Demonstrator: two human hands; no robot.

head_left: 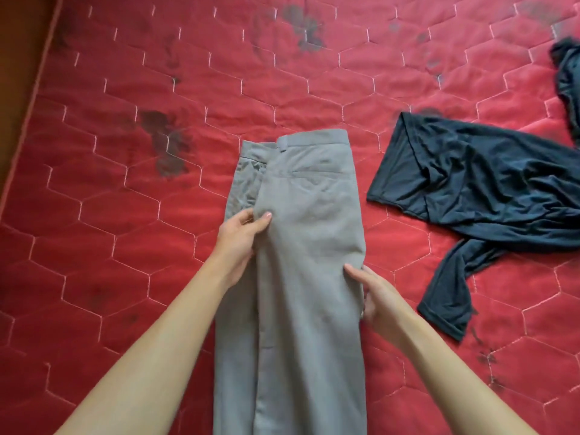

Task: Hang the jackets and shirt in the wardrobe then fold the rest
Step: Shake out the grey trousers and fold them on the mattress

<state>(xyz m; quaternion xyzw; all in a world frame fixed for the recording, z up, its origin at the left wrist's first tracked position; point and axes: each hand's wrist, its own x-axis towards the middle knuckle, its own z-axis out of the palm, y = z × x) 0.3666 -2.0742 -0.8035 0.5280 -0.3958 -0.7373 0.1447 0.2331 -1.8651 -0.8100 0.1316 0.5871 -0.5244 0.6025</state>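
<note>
Grey trousers (309,233) lie lengthwise on the red quilted mattress (131,215), folded leg over leg, waistband at the far end. My left hand (240,238) pinches the left edge of the trousers near the seat, thumb on top and fingers under the fabric. My right hand (378,298) holds the right edge lower down, thumb on the cloth and fingers curled around the edge. The trouser legs run out of view at the bottom.
A dark blue-grey long-sleeved garment (470,186) lies crumpled to the right of the trousers, one sleeve trailing toward me. Another dark piece (569,76) shows at the far right edge. The mattress's left edge (28,98) meets a brown floor or frame.
</note>
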